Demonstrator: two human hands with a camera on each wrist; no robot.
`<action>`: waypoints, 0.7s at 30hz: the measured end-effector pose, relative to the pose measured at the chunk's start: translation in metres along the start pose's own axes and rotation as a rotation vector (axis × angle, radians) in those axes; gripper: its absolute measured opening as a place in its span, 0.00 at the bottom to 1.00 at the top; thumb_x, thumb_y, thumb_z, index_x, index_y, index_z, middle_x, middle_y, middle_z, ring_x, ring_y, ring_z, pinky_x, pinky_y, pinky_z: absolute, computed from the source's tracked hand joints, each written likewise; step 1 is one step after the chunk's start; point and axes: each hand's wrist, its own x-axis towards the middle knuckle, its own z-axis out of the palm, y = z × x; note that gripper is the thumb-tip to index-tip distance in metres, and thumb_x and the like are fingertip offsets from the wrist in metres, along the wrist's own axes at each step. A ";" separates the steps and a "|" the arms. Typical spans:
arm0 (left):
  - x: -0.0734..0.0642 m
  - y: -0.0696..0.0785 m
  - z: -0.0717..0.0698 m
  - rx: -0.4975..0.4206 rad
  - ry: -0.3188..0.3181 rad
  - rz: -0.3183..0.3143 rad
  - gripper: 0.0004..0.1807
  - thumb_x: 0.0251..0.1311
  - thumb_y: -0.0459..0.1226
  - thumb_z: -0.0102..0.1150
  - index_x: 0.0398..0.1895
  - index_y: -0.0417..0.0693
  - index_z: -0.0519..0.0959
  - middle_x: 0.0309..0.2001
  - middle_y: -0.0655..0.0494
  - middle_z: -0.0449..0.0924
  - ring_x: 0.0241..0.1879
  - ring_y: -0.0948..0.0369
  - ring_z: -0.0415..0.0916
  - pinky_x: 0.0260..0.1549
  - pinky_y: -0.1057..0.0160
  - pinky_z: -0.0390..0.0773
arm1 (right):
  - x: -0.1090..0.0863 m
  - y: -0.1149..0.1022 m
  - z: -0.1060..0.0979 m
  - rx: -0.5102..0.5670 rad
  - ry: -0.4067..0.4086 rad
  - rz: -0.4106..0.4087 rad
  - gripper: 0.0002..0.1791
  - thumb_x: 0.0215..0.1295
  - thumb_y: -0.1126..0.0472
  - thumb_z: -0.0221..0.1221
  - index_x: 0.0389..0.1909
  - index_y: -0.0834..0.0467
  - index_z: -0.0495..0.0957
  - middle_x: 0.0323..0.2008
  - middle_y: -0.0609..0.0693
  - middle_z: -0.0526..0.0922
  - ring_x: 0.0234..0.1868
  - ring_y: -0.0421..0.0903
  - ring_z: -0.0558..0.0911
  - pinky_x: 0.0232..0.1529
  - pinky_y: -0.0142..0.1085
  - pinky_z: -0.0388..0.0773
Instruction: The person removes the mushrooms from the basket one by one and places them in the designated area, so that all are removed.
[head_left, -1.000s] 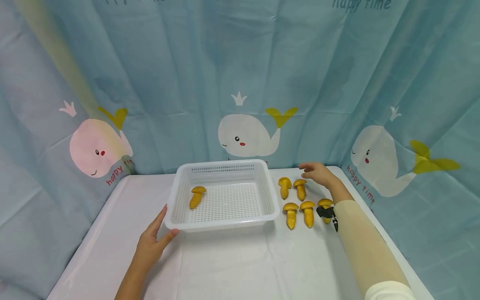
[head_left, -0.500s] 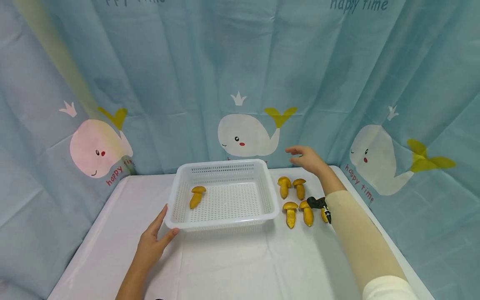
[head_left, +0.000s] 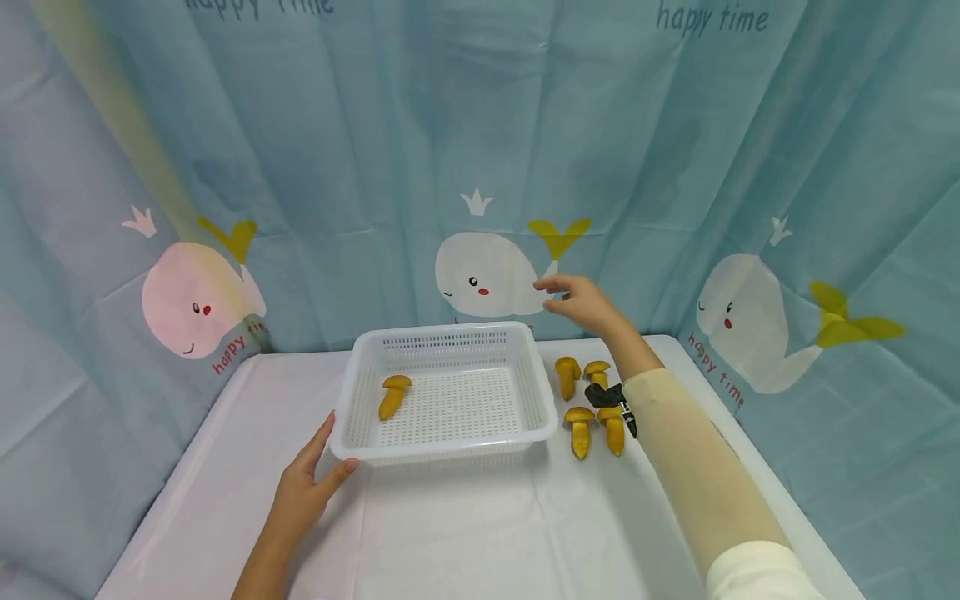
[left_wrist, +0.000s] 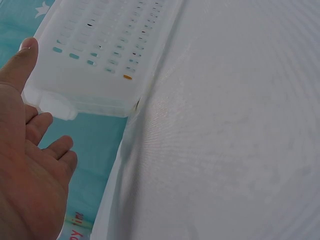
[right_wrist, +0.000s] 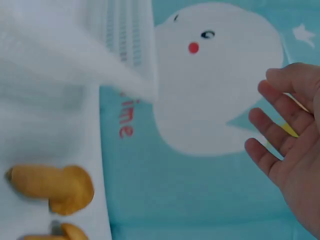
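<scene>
A white perforated plastic basket (head_left: 442,446) holds one yellow mushroom (head_left: 394,397) at its left side. My left hand (head_left: 298,493) stays at the basket's near left corner, thumb and index finger spread and fairly straight beside the rim. In the left wrist view its thumb (left_wrist: 25,60) lies against the basket wall. My right hand (head_left: 583,304) is raised beyond the basket's far right corner, fingers apart and lightly bent, with nothing in them. The right wrist view shows this hand's palm (right_wrist: 300,175) bare. Several more mushrooms (head_left: 579,432) lie right of the basket, partly hidden by the right wrist's camera.
A white-clothed table (head_left: 450,533) carries everything. Behind it and at both sides hangs a blue curtain (head_left: 360,150) printed with whales. A black wrist camera (head_left: 606,398) hangs under the right forearm, over the mushrooms.
My right hand has risen and moved left from beyond the mushrooms toward the basket's far right corner. The left hand and basket have stayed put.
</scene>
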 end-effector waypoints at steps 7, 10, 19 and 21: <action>0.000 0.000 0.000 -0.009 -0.004 -0.003 0.48 0.65 0.47 0.69 0.81 0.80 0.50 0.81 0.57 0.51 0.79 0.40 0.49 0.68 0.25 0.58 | 0.009 -0.025 0.016 0.017 -0.008 -0.049 0.21 0.73 0.59 0.62 0.65 0.51 0.78 0.66 0.49 0.79 0.68 0.53 0.72 0.71 0.52 0.69; 0.000 0.001 -0.001 -0.004 -0.007 0.005 0.48 0.65 0.48 0.69 0.82 0.75 0.50 0.81 0.56 0.51 0.79 0.40 0.49 0.68 0.26 0.58 | 0.013 -0.033 0.023 0.012 -0.018 -0.087 0.21 0.73 0.60 0.62 0.65 0.51 0.79 0.65 0.49 0.79 0.68 0.52 0.73 0.72 0.51 0.68; -0.001 0.005 -0.002 -0.002 0.004 -0.005 0.48 0.64 0.46 0.70 0.81 0.74 0.52 0.81 0.55 0.53 0.79 0.39 0.50 0.67 0.25 0.59 | 0.025 -0.052 0.051 0.020 -0.046 -0.134 0.20 0.72 0.62 0.62 0.64 0.51 0.80 0.64 0.49 0.80 0.67 0.50 0.73 0.71 0.49 0.69; -0.001 0.005 -0.002 0.005 0.005 -0.010 0.49 0.63 0.47 0.70 0.81 0.75 0.52 0.81 0.55 0.53 0.79 0.39 0.50 0.67 0.25 0.59 | 0.028 -0.056 0.057 0.036 -0.062 -0.153 0.21 0.72 0.63 0.61 0.64 0.54 0.79 0.65 0.50 0.80 0.67 0.51 0.73 0.72 0.51 0.68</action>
